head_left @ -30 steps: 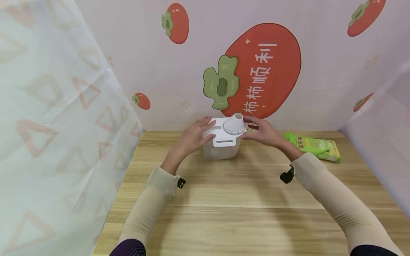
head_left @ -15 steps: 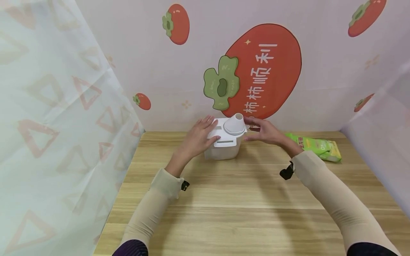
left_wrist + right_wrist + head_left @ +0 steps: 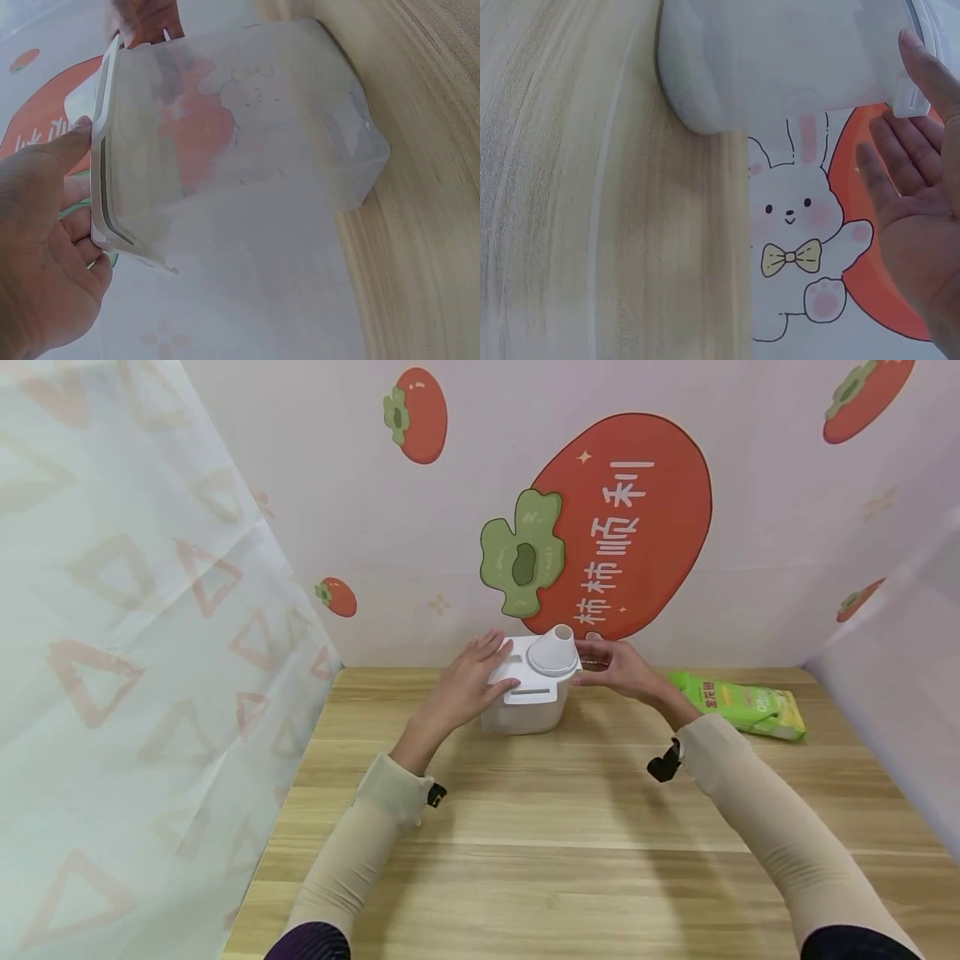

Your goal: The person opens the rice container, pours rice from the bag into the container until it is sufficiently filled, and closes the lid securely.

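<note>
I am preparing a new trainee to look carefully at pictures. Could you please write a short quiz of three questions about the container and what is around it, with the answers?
1. Which thing lies on the table to the right of the container?
A. A metal spoon
B. A green packet
C. A blue cup
2. True or false: the white cone on top of the container has its narrow end pointing down.
3. Fill in the missing word: the left grip touches the container's ____.

Key: 1. B. 2. False; the narrow end points up. 3. Lid.
</note>
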Action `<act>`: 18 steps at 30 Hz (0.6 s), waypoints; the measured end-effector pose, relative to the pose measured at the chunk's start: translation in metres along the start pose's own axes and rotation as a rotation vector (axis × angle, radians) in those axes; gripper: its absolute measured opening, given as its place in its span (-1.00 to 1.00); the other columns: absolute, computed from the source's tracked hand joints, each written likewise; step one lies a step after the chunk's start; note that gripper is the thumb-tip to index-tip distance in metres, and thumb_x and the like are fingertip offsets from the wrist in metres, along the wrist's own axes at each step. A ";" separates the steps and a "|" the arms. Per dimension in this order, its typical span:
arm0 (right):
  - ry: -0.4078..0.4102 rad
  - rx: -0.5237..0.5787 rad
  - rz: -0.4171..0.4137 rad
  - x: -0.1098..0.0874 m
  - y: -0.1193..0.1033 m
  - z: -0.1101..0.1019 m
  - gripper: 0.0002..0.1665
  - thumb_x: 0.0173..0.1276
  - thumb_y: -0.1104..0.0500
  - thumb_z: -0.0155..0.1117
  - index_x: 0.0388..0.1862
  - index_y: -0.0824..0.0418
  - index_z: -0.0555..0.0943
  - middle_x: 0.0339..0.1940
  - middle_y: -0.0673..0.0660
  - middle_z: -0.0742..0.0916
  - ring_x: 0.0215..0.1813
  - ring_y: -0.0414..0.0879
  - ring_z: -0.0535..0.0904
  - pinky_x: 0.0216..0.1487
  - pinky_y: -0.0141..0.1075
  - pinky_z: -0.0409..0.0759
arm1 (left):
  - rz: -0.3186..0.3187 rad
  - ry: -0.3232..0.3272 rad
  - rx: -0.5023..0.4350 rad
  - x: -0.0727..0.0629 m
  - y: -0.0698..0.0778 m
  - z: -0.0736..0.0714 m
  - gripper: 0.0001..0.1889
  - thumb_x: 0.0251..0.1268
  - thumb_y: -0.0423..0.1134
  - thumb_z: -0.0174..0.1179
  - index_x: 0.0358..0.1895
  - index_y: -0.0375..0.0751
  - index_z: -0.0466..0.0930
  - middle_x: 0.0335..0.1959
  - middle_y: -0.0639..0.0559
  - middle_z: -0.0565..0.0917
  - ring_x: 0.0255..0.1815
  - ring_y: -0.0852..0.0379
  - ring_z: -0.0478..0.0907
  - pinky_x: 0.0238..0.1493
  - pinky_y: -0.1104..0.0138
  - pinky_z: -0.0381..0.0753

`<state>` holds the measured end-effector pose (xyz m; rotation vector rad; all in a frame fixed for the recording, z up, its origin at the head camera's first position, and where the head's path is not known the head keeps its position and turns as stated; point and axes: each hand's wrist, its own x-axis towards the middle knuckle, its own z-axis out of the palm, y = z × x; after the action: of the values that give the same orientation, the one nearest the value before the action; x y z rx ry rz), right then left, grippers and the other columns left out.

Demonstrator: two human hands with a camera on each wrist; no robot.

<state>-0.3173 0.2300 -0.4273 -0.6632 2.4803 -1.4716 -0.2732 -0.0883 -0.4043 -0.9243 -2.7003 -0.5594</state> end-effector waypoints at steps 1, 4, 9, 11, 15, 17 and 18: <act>0.005 0.003 -0.001 0.000 0.001 0.000 -0.08 0.33 0.17 0.61 0.58 0.33 0.41 0.47 0.32 0.60 0.45 0.25 0.57 0.31 -0.21 0.64 | 0.000 0.000 0.000 0.000 0.000 0.000 -0.27 0.51 0.00 0.32 0.56 -0.35 0.37 0.64 -0.26 0.28 0.72 -0.08 0.11 0.73 0.07 0.03; 0.018 0.017 -0.001 0.001 0.003 0.001 -0.13 0.32 0.18 0.60 0.55 0.33 0.46 0.41 0.31 0.65 0.39 0.21 0.62 0.26 -0.33 0.67 | -0.002 -0.001 -0.005 0.001 -0.001 0.001 -0.27 0.51 0.00 0.33 0.56 -0.35 0.37 0.64 -0.25 0.28 0.72 -0.07 0.11 0.72 0.05 0.04; 0.047 0.043 -0.013 0.002 0.008 0.003 -0.19 0.32 0.22 0.59 0.51 0.34 0.51 0.35 0.33 0.69 0.25 0.03 0.72 0.14 -0.45 0.69 | 0.000 0.001 -0.014 0.002 -0.004 0.002 -0.27 0.50 -0.01 0.34 0.56 -0.35 0.38 0.64 -0.25 0.29 0.71 -0.08 0.13 0.72 0.03 0.06; 0.059 0.038 -0.029 0.002 0.010 0.004 -0.22 0.33 0.23 0.59 0.49 0.35 0.53 0.33 0.34 0.70 0.19 -0.04 0.73 0.12 -0.46 0.70 | -0.001 -0.002 -0.017 0.002 -0.004 0.002 -0.26 0.49 -0.01 0.35 0.56 -0.35 0.38 0.64 -0.26 0.28 0.72 -0.08 0.13 0.72 0.05 0.05; 0.082 0.017 -0.065 0.002 0.011 0.005 -0.28 0.34 0.25 0.58 0.45 0.33 0.58 0.30 0.35 0.72 0.15 -0.14 0.73 0.10 -0.47 0.71 | -0.002 -0.006 -0.020 0.002 -0.004 0.001 -0.26 0.49 0.00 0.35 0.56 -0.34 0.37 0.64 -0.26 0.28 0.72 -0.08 0.13 0.72 0.05 0.05; 0.087 0.008 -0.080 0.002 0.011 0.004 -0.31 0.34 0.26 0.58 0.43 0.31 0.60 0.29 0.34 0.73 0.14 -0.20 0.72 0.08 -0.47 0.71 | -0.003 -0.008 -0.022 0.002 -0.003 0.000 -0.26 0.49 0.00 0.35 0.57 -0.33 0.37 0.64 -0.25 0.28 0.71 -0.08 0.13 0.72 0.04 0.06; 0.087 0.010 -0.083 0.002 0.010 0.004 -0.31 0.33 0.26 0.58 0.43 0.30 0.61 0.30 0.34 0.72 0.13 -0.23 0.72 0.08 -0.47 0.71 | -0.006 -0.010 -0.022 0.002 -0.003 0.000 -0.26 0.49 0.00 0.34 0.57 -0.33 0.37 0.65 -0.24 0.28 0.72 -0.08 0.13 0.72 0.04 0.05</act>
<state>-0.3204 0.2301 -0.4381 -0.7235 2.5369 -1.5730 -0.2765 -0.0897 -0.4046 -0.9280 -2.7119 -0.5882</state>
